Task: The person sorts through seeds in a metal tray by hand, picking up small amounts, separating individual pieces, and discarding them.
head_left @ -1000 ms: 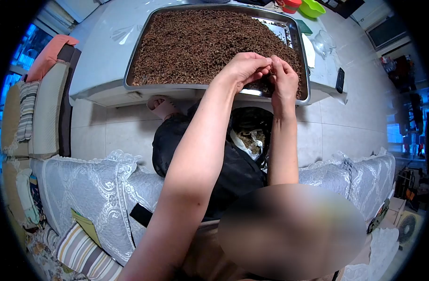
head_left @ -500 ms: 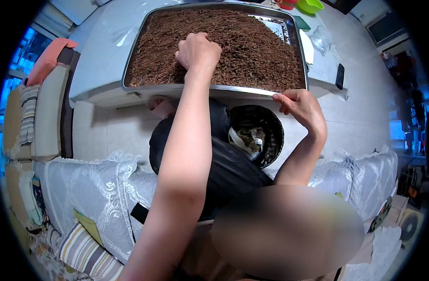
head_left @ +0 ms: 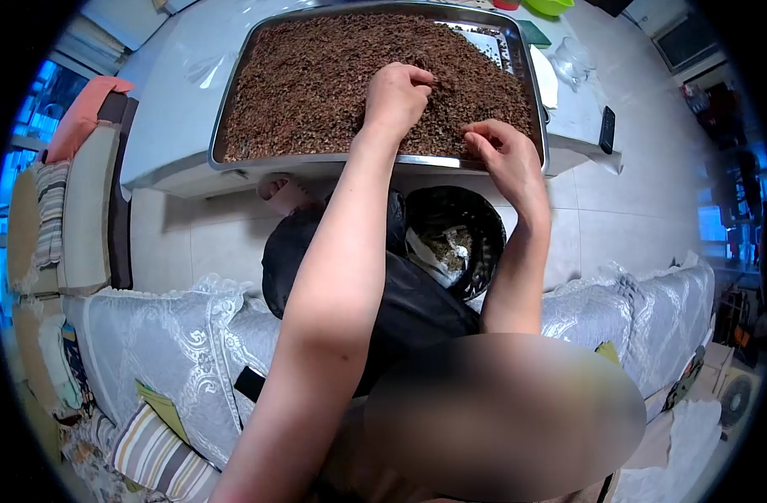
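A large metal tray (head_left: 218, 126) on the table holds a thick layer of small reddish-brown dried bits (head_left: 308, 84) that look like Sichuan peppercorns. Over the middle of this layer is my left hand (head_left: 396, 99), its fingers bent together at the surface; whatever they pinch is hidden. My right hand (head_left: 511, 159) reaches over the near rim at the right, thumb and forefinger closed in a pinch just above the bits. Anything between those fingertips is too small to make out. Bare metal shows at the tray's far right corner.
Below the tray stands a black bin (head_left: 494, 243) with waste inside, beside my dark-clothed leg (head_left: 295, 251). On the table (head_left: 165, 126) are a clear jug (head_left: 572, 63), a black remote (head_left: 607, 130) and a green bowl (head_left: 551, 7). A lace-covered sofa (head_left: 174, 335) is behind.
My left hand has moved right across the dried bits. My right hand has left the tray's near rim and moved up and left over the bits.
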Available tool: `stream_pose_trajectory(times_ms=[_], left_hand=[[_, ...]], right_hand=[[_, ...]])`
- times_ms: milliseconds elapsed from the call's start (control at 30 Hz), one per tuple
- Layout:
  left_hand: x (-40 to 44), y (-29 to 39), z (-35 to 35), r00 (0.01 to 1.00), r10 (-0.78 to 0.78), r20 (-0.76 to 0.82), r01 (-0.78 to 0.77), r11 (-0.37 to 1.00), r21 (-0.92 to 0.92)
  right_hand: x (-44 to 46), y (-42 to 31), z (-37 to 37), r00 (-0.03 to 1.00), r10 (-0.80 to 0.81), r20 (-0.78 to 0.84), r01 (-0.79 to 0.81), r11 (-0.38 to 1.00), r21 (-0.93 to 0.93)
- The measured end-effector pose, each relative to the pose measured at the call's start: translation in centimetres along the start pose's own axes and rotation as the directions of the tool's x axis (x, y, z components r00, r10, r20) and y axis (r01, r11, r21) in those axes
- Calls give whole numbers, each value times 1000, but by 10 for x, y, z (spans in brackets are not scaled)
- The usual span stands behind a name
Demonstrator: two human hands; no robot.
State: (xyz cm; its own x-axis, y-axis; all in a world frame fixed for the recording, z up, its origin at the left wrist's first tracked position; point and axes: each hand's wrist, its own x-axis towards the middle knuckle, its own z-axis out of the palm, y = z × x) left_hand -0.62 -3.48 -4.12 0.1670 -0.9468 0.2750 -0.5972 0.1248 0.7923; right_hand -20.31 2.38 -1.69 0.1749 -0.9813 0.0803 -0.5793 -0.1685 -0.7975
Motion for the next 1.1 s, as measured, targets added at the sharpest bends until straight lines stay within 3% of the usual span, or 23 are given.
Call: stream_pose_trajectory(times_ms=[100, 200, 333, 433, 467, 567, 733, 833, 967, 1100], left_hand=[[-3, 11, -5, 993, -90, 75, 98, 988, -115], [-5, 16, -17, 983, -180, -27, 174, 975, -141], [-6, 18, -36, 954, -230, -192, 253, 962, 104], [-5, 6, -35, 947, -59, -317, 122, 975, 185], [-6, 4, -34, 949, -80, -306, 136, 977, 166], [-9, 10, -39, 958, -241, -156, 250, 968, 39], [-14, 16, -35, 972, -234, 14, 234, 972, -34], [-11, 12, -19, 970, -204, 131, 226, 958, -177], [-13, 12, -2, 966, -179, 189, 226, 938, -265], [-17, 34, -3, 903, -229, 364, 396, 774, -494]], right_hand=[[10, 1, 13, 965, -169, -200, 161, 985, -55], [18, 3, 21, 935, -197, -294, 165, 978, -132], [33, 5, 29, 896, -243, -372, 168, 960, -222], [45, -4, 43, 753, -470, -461, 277, 861, -427], [45, -8, 46, 822, -403, -402, 263, 895, -360], [45, 6, 55, 884, -335, -324, 229, 918, -324], [29, 15, 46, 888, -250, -386, 211, 967, -140], [29, 21, 39, 880, -181, -439, 174, 983, -56], [36, 30, 35, 934, 69, -350, 11, 975, 222], [31, 23, 32, 945, 147, -291, -8, 903, 429]])
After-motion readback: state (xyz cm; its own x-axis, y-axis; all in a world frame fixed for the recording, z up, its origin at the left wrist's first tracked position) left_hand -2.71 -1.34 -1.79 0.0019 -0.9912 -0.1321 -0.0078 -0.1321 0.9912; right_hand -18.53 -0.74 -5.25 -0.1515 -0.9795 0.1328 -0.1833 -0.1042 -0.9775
